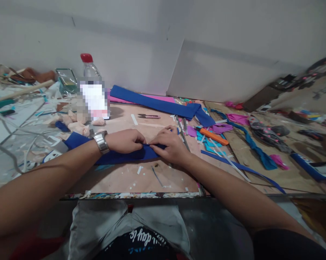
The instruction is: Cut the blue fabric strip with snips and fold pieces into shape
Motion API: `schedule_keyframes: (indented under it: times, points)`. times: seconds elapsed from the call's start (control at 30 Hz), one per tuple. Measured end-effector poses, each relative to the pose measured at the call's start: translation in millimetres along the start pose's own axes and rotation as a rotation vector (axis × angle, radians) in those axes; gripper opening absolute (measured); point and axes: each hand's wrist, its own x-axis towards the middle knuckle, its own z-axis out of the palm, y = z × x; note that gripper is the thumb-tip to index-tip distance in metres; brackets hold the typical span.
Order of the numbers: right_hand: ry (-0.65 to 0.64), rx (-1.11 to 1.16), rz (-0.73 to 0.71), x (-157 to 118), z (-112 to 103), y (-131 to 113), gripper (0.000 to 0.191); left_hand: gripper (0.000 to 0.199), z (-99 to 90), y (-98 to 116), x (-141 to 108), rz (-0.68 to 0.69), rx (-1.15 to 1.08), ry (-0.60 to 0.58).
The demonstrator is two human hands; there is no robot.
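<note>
A strip of dark blue fabric [116,157] lies on the worktable under both hands. My left hand [127,140], with a metal watch on its wrist, has its fingers curled and pinches the strip's upper edge. Close beside it, my right hand [171,145] grips the same edge between thumb and fingers. The two sets of fingertips nearly meet. Beyond them lies a pair of small thread snips [149,116]. Another long blue fabric strip [154,103], folded at its right end, rests toward the wall over something pink.
A bottle with a red cap [87,58] stands at back left behind a lit phone [95,101]. Fabric scraps [77,124] and a white cable [9,139] lie left. An orange cutter [214,136], narrow strips and coloured scraps lie right. The table's front edge [141,195] runs before me.
</note>
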Motion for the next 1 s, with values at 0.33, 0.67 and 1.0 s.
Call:
schedule_keyframes:
  times: [0.33, 0.67, 1.0]
  points:
    - [0.025, -0.013, 0.009, 0.6, 0.4, -0.6, 0.012, 0.029, 2.9, -0.8, 0.2, 0.008, -0.012, 0.063]
    - [0.056, -0.057, -0.071, 0.1, -2.9, -3.4, 0.015, 0.025, 0.7, 1.8, 0.4, 0.016, -0.162, 0.016]
    - [0.077, -0.098, -0.057, 0.7, -4.3, -5.3, 0.013, 0.039, 1.8, 4.7, 1.1, -0.024, -0.174, 0.097]
